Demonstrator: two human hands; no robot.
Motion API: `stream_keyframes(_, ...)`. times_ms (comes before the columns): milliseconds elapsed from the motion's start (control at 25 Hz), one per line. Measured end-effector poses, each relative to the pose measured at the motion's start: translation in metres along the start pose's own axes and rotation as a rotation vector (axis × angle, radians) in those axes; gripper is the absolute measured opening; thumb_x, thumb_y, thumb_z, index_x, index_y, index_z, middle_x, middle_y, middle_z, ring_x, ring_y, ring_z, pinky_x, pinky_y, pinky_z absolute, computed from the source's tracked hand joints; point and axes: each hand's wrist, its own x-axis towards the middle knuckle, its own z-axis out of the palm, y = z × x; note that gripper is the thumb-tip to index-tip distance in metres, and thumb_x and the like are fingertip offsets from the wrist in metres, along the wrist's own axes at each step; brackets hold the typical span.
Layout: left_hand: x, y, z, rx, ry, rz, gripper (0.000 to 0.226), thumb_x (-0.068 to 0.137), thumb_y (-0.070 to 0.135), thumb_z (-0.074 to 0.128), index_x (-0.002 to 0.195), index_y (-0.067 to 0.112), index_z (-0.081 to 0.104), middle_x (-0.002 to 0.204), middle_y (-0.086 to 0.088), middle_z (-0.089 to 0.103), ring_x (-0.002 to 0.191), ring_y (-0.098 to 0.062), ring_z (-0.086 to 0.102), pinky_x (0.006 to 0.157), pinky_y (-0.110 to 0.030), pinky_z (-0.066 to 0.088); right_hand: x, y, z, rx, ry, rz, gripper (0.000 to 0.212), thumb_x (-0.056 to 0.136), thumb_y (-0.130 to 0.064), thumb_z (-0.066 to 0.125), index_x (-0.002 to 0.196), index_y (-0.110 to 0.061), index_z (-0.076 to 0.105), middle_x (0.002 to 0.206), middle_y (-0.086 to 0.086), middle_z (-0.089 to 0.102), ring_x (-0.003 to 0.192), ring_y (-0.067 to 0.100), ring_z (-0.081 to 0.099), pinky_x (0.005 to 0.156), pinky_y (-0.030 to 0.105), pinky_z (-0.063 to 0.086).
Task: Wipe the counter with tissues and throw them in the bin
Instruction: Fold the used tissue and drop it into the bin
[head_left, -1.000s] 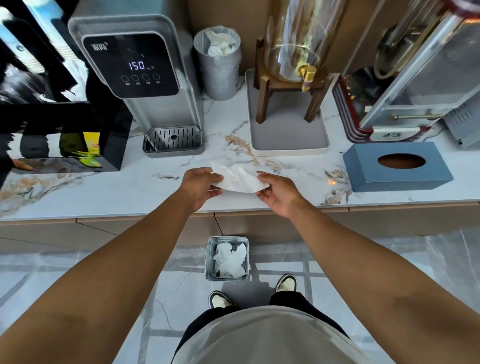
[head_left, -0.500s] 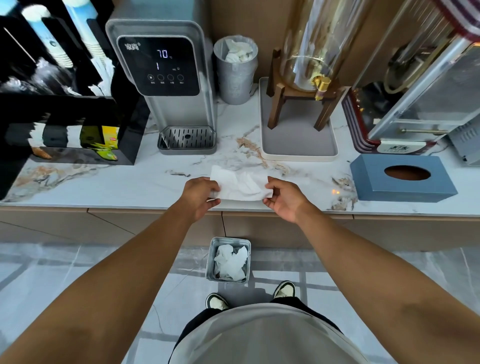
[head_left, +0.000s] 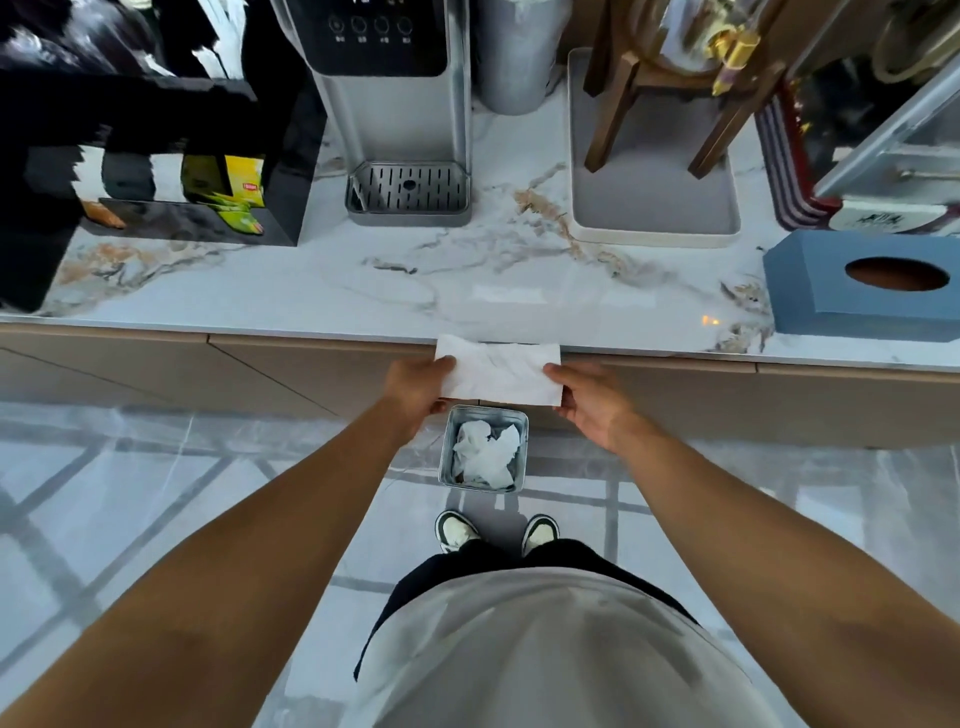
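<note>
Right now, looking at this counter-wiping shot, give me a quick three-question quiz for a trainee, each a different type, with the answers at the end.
1. True or false: the tissue is held by both the left hand and the right hand.
2. Multiple choice: the bin on the floor is A) tipped over, B) holding crumpled tissues, C) covered by a lid.
3. Fill in: the blue tissue box sits on the counter to the person's ____ side.

Key: 1 true; 2 B; 3 right.
</note>
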Motion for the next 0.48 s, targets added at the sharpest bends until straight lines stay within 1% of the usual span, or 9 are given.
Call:
stream_keyframes(80, -0.004, -0.011, -0.003, -0.002, 0.038, 0.013, 0.02, 0.09, 0.01, 0.071, 0.07, 0.01, 0.067, 0.067, -0.002, 0.063, 0.057, -0.014, 0.061, 0.044, -0.025, 0.053, 0.002, 0.012, -0.005, -0.033, 0.03, 0.009, 0.004, 0.092, -0.012, 0.067, 0.089, -0.014, 0.068, 0.086, 0.004, 0.073, 0.07, 0.014, 0.065, 0.054, 0.024, 0.051)
stream_keyframes(160, -0.011, -0.023, -0.005, 0.063, 0.062, 0.05, 0.024, 0.089, 0.01, 0.073, 0.066, 0.011, 0.066, 0.059, 0.004, 0.062, 0.051, -0.007, 0.061, 0.047, -0.027, 0.059, 0.006, 0.023, -0.011, -0.08, 0.062, 0.02, 0.001, 0.09, -0.013, 0.07, 0.091, -0.014, 0.068, 0.089, 0.008, 0.072, 0.071, 0.016, 0.064, 0.061, 0.026, 0.053)
stream_keyframes(200, -0.013, -0.031, -0.006, 0.099, 0.085, 0.066, 0.026, 0.089, 0.011, 0.074, 0.064, 0.012, 0.065, 0.054, 0.007, 0.06, 0.047, -0.004, 0.06, 0.049, -0.027, 0.06, 0.01, 0.029, -0.014, -0.135, 0.076, 0.016, 0.004, 0.089, -0.015, 0.072, 0.091, -0.013, 0.069, 0.088, 0.009, 0.072, 0.069, 0.016, 0.063, 0.062, 0.026, 0.052)
stream_keyframes(240, -0.014, -0.04, -0.007, 0.125, 0.113, 0.07, 0.027, 0.088, 0.012, 0.075, 0.063, 0.013, 0.065, 0.053, 0.007, 0.059, 0.046, -0.003, 0.059, 0.05, -0.026, 0.06, 0.015, 0.037, -0.017, -0.192, 0.088, 0.011, 0.007, 0.087, -0.017, 0.073, 0.092, -0.012, 0.071, 0.082, 0.008, 0.071, 0.063, 0.014, 0.06, 0.058, 0.025, 0.05)
stream_keyframes(320, -0.007, -0.059, -0.008, 0.144, 0.153, 0.05, 0.022, 0.087, 0.014, 0.077, 0.066, 0.012, 0.067, 0.058, 0.004, 0.06, 0.051, -0.006, 0.059, 0.052, -0.026, 0.061, 0.026, 0.056, -0.02, -0.265, 0.086, -0.01, 0.015, 0.084, -0.018, 0.077, 0.095, -0.007, 0.074, 0.067, 0.004, 0.066, 0.049, 0.011, 0.055, 0.048, 0.02, 0.047)
stream_keyframes(360, -0.002, -0.069, -0.008, 0.139, 0.151, 0.026, 0.019, 0.086, 0.014, 0.078, 0.069, 0.012, 0.069, 0.059, 0.004, 0.062, 0.052, -0.008, 0.06, 0.052, -0.027, 0.061, 0.031, 0.066, -0.023, -0.283, 0.091, -0.013, 0.016, 0.084, -0.018, 0.078, 0.095, -0.006, 0.075, 0.064, 0.003, 0.066, 0.047, 0.01, 0.055, 0.047, 0.02, 0.047)
stream_keyframes(480, 0.017, -0.097, -0.01, 0.084, 0.113, -0.041, 0.014, 0.084, 0.011, 0.079, 0.073, 0.011, 0.071, 0.052, 0.009, 0.066, 0.049, -0.008, 0.065, 0.05, -0.026, 0.06, 0.046, 0.092, -0.032, -0.315, 0.133, -0.018, 0.011, 0.082, -0.016, 0.079, 0.088, -0.009, 0.075, 0.063, 0.001, 0.067, 0.047, 0.009, 0.057, 0.051, 0.022, 0.053)
